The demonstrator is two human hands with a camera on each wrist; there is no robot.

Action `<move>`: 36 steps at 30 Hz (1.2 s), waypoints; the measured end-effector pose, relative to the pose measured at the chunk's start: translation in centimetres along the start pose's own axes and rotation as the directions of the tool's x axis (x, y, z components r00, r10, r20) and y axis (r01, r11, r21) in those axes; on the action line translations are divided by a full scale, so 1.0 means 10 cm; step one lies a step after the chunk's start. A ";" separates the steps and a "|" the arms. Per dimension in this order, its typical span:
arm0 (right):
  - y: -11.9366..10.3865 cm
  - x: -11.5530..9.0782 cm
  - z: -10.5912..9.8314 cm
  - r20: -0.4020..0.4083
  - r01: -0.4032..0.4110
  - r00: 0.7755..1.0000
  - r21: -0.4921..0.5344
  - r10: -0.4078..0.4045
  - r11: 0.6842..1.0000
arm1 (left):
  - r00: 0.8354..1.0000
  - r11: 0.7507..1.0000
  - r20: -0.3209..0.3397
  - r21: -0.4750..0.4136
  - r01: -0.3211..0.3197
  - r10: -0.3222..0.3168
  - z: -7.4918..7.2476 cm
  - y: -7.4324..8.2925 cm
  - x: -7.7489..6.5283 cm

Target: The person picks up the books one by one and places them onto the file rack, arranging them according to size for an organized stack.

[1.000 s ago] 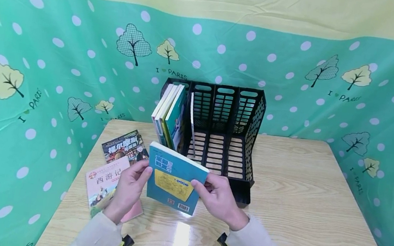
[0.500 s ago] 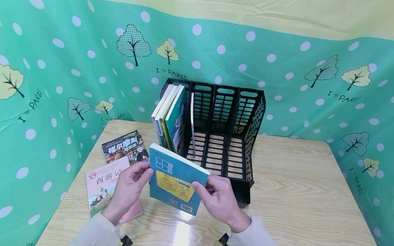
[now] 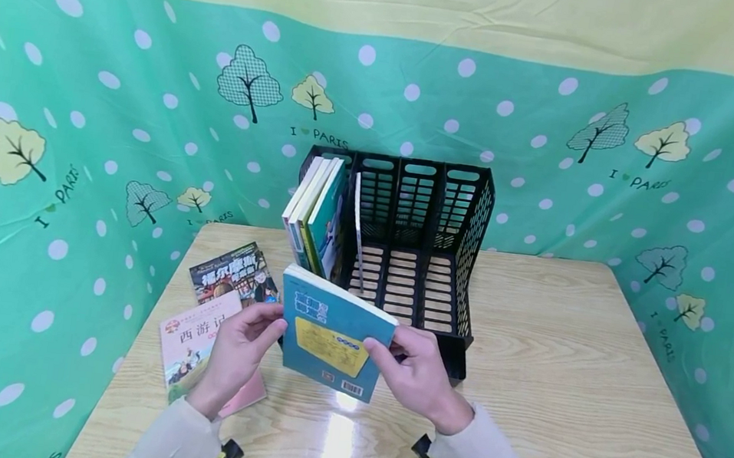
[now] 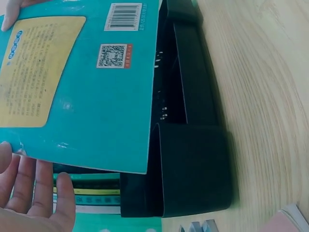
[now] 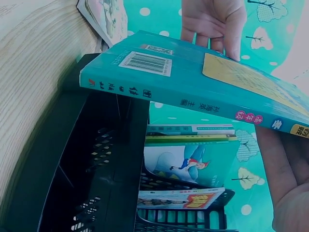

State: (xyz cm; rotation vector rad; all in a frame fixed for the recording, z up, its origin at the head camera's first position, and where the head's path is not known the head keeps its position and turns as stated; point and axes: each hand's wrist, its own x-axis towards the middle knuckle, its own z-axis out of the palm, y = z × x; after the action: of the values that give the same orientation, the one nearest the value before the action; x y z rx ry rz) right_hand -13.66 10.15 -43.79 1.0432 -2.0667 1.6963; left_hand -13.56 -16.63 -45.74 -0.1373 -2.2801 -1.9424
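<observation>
A teal book with a yellow panel and a barcode on its back cover is held up in front of the black file rack, tilted. My left hand pinches its left edge, thumb on the cover facing me and fingers behind. At the opposite edge my right hand grips it the same way. The book's spine shows in the right wrist view, where the left hand appears beyond it. In the left wrist view the cover hides part of the rack.
The black rack has several slots; its leftmost holds several upright books, and one thin book leans in the slot beside them. On the wooden table at left lie a pink book and a dark comic-style book.
Both hands have shifted the teal book slightly to the right, and its tilt has altered a little. The rack and the other books stay where they were.
</observation>
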 end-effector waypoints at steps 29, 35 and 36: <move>-0.03 0.02 -0.21 -0.078 0.113 0.990 -0.056 -0.118 0.992 | 0.984 0.957 -0.030 0.231 0.176 -0.174 -0.29 -0.15 -0.05; -0.01 0.05 -0.27 -0.103 0.175 0.978 -0.059 -0.181 0.983 | 0.975 0.898 -0.048 0.383 0.218 -0.216 -0.34 -0.27 -0.04; -0.01 0.06 -0.28 -0.106 0.178 0.977 -0.063 -0.184 0.982 | 0.974 0.884 -0.051 0.411 0.223 -0.222 -0.34 -0.29 -0.04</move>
State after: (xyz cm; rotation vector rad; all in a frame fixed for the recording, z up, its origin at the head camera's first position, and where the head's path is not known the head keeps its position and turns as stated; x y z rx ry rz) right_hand -14.62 12.61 -42.56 1.0597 -1.8756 1.5643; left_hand -13.44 -20.45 -48.09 0.1833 -2.7489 -1.4850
